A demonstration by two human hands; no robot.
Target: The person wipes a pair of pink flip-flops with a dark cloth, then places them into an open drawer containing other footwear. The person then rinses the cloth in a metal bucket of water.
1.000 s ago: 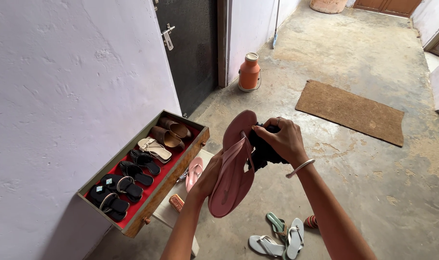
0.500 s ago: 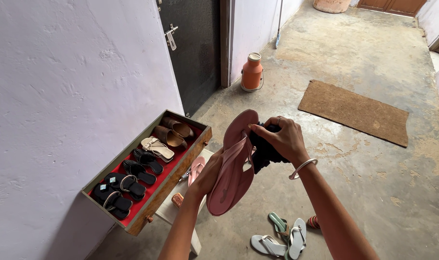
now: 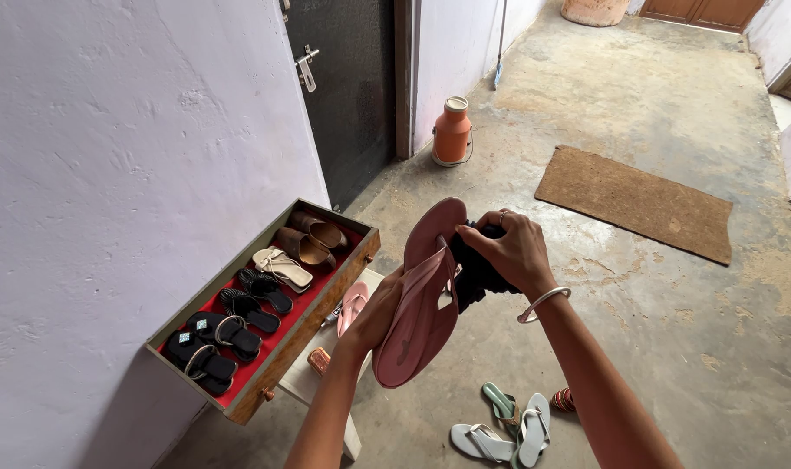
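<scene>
Left hand (image 3: pixel 378 317) grips pink sandal (image 3: pixel 417 304) from below; right hand (image 3: pixel 513 247) pinches black cloth (image 3: pixel 475 274) against its strap, above floor (image 3: pixel 673 330).

Pink sandal (image 3: pixel 421 304) held upright, black cloth (image 3: pixel 475 271) pressed against its strap.

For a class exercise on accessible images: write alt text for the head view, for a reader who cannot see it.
The left hand holds up a pink sandal while the right hand presses a black cloth against it. To the left, a wall rack lined in red holds sandals; a doormat lies on the concrete floor.
</scene>
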